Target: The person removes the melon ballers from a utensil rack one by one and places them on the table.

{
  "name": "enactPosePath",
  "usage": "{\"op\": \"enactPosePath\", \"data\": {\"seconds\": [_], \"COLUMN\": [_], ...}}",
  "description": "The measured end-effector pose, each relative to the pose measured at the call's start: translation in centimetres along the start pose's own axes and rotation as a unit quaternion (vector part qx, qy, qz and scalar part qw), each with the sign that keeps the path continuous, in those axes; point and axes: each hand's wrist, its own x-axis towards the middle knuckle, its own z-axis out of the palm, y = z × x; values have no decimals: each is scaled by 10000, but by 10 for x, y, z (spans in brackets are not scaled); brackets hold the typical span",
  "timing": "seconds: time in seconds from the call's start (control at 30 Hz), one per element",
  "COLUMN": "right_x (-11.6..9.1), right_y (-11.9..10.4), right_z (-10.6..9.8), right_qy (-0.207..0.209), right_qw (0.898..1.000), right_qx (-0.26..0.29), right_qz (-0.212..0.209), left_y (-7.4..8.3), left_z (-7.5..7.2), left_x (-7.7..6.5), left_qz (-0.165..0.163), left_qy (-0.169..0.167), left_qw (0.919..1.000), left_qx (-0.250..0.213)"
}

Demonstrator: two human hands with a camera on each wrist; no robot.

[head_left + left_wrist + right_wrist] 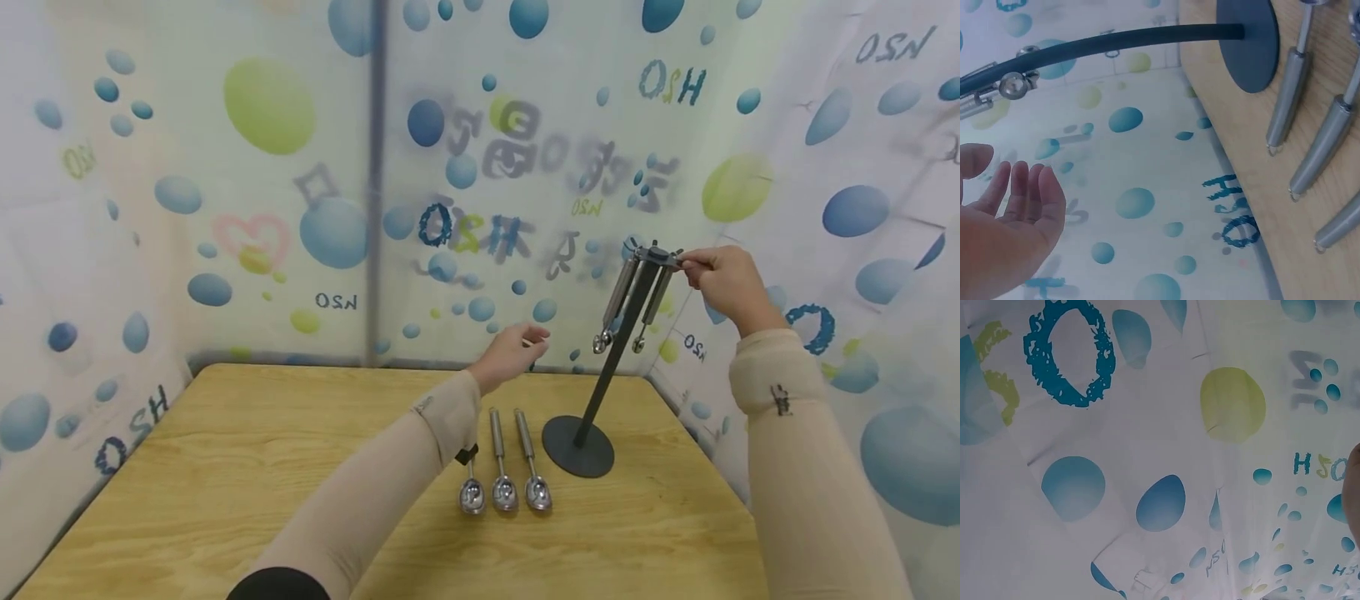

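Note:
My right hand [720, 279] is at the top of a dark utensil stand [618, 350], its thumb and finger pinching the right edge of the hook head. A metal scoop [657, 298] hangs close under those fingertips; whether they also touch its loop is hidden. More scoops [618, 296] hang on the head's left side. My left hand [510, 354] is raised left of the post, fingers loosely bent with nothing in them. In the left wrist view the left hand [1013, 228] shows an unoccupied palm. Only a sliver of the right hand [1352, 494] shows in the right wrist view.
Three metal scoops lie side by side on the wooden table [187, 483]: a left one [472, 497], a middle one [504, 492] and a right one [537, 492]. The stand's round base [562, 446] sits right of them. A bubble-patterned curtain [270, 200] encloses the table.

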Motion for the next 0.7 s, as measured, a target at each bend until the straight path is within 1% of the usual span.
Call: {"op": "enactPosePath", "data": {"seconds": [0.17,0.3,0.47,0.6,0.7], "right_x": [2,3,3,4,5], "right_y": [1,4,7,5,3], "right_z": [-2,-5,-6,-6,-6], "right_qy": [-156,-179,-257,-339,-365], "right_qw": [9996,9994,9989,9986,9985], "right_qx": [185,270,349,368,372], "right_qz": [146,148,153,180,180], "left_y": [13,24,32,38,44], "left_z": [4,10,18,21,22], "left_x": [8,14,23,29,33], "left_qz": [172,230,350,551,675], "left_qy": [-12,44,253,485,539], "left_qw": [9998,9997,9991,9973,9963], "left_qx": [-41,-73,-37,-17,-13]}}
